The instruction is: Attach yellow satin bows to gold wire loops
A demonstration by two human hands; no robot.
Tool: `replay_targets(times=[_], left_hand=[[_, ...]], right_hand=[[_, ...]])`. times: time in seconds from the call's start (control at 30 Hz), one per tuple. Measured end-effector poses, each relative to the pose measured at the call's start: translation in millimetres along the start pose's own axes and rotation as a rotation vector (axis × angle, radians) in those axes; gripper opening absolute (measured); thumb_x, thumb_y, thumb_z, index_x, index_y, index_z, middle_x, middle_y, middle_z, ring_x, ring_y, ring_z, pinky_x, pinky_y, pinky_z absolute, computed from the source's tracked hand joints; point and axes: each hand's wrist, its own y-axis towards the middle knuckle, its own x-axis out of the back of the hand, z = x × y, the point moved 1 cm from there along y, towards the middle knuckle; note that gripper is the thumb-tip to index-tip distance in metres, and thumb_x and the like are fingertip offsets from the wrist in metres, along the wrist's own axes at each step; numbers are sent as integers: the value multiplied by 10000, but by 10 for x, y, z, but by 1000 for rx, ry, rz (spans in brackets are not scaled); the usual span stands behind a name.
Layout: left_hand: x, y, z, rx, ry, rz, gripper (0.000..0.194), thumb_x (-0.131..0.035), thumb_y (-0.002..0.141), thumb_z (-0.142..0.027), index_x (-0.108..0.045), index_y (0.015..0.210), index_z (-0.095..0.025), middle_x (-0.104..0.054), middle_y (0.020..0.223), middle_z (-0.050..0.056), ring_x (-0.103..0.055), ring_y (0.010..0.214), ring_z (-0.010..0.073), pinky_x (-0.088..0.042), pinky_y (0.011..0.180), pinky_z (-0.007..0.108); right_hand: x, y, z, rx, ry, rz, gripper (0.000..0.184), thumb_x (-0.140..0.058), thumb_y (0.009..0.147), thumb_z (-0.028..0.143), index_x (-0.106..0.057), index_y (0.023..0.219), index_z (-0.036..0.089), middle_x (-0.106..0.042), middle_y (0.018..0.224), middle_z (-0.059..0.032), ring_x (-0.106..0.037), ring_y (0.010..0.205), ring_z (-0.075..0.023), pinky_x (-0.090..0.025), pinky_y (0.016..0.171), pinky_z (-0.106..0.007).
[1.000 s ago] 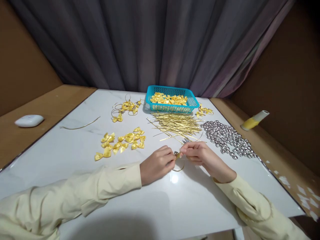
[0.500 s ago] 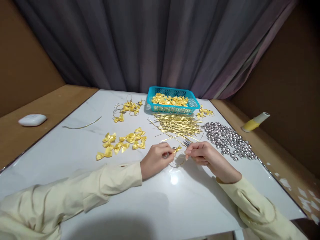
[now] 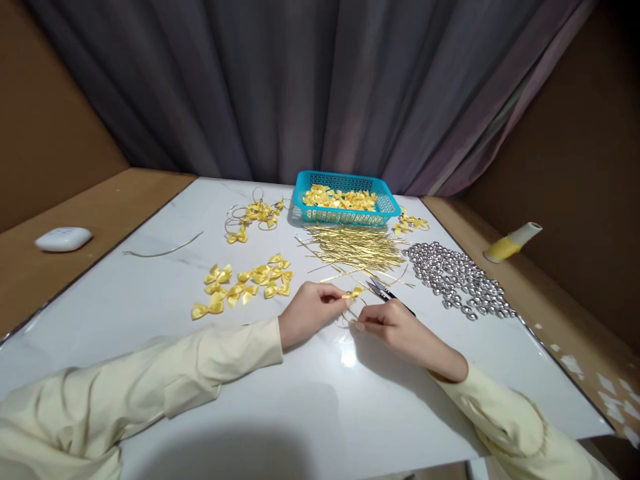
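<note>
So the left hand (image 3: 311, 312) has a little yellow bow (image 3: 355, 293) pinched between thumb and fingertips, near the middle of the white table (image 3: 400, 417). A thin gold cord (image 3: 351, 319) curves under the bow, and the right hand (image 3: 400, 332) is right there with its fingers bunched and the tips at that cord; too small for me to tell if they've actually got hold of it. Just past the right hand there's a pair of snips (image 3: 382, 289), blades pointing away to the left, dark handles partly hidden. Further back there's a messy pile of gold strands (image 3: 357, 248), then a blue basket (image 3: 345, 180) full of more yellow bows. A bunch of loose bows (image 3: 260, 275) lies beyond the left forearm, with some looped bows (image 3: 260, 213) further back and a smaller cluster (image 3: 411, 221) by the basket's right end. Over on the right is a spread of shiny silver beads (image 3: 453, 277), and one lone strand (image 3: 165, 254) lies off to the left.
</note>
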Motion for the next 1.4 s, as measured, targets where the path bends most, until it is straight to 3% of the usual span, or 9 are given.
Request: replay_targets(times=[0.17, 0.33, 0.5, 0.83, 1.1, 1.4], left_hand=[[11, 5, -8, 94, -120, 28, 221, -621, 682, -312, -692, 705, -104, -622, 642, 18, -502, 594, 114, -380, 547, 216], [31, 31, 0, 158, -212, 9, 195, -640, 662, -284, -690, 653, -96, -567, 563, 2, -431, 533, 82, -322, 495, 205], [21, 20, -11, 161, -222, 4, 234, -635, 653, -313, -699, 666, -88, -545, 539, 7, -410, 515, 88, -299, 474, 215], [19, 6, -26, 133, -231, 31, 213, -628, 655, -301, -687, 597, -105, -628, 626, 42, -500, 598, 122, -372, 582, 236], [24, 9, -47, 130, -221, 50, 186, -619, 661, -272, -688, 598, -111, -575, 571, 22, -435, 562, 103, -333, 529, 227], [41, 10, -55, 105, -200, 91, 237, -601, 689, -315, -679, 587, -117, -546, 557, 23, -416, 558, 112, -303, 503, 236]], right_hand=[[-19, 0, -24, 26, -16, -9, 216, -448, 797, 204, -496, 591, 157, -383, 502, 43, -318, 499, -89, -242, 494, -212], [-55, -13, -37, 80, -97, -141, 179, -451, 812, 217, -455, 639, 172, -361, 459, 62, -288, 448, -82, -212, 470, -207], [-65, -36, -6, 76, -22, -203, 146, -449, 841, 334, -402, 809, 200, -287, 384, 116, -250, 342, -78, -169, 406, -191], [-164, 1, 9, 96, -175, -206, 182, -409, 866, 315, -416, 729, 195, -288, 407, 88, -253, 367, -90, -193, 447, -215], [-135, 28, -8, 121, 12, -108, 263, -359, 890, 309, -497, 715, 169, -400, 534, 40, -348, 480, -91, -247, 500, -215], [-124, 68, -23, -20, 418, -4, 314, -418, 861, 401, -555, 740, 145, -303, 474, 68, -255, 417, -66, -199, 418, -210]])
